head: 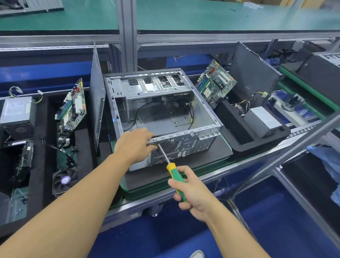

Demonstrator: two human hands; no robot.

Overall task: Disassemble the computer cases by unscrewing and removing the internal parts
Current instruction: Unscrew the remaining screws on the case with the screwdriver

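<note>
My left hand (134,147) curls over the near rim of the open case (198,130) on the bench, right hand (190,188) wrapped round the screwdriver (172,169) — tip at the back panel — so seat it square, press in, turn slowly.

My left hand (134,147) gripped the near top edge of the open computer case (164,117) while my right hand (190,188) held the green-and-yellow screwdriver (175,177), its tip against the rear panel.
</note>
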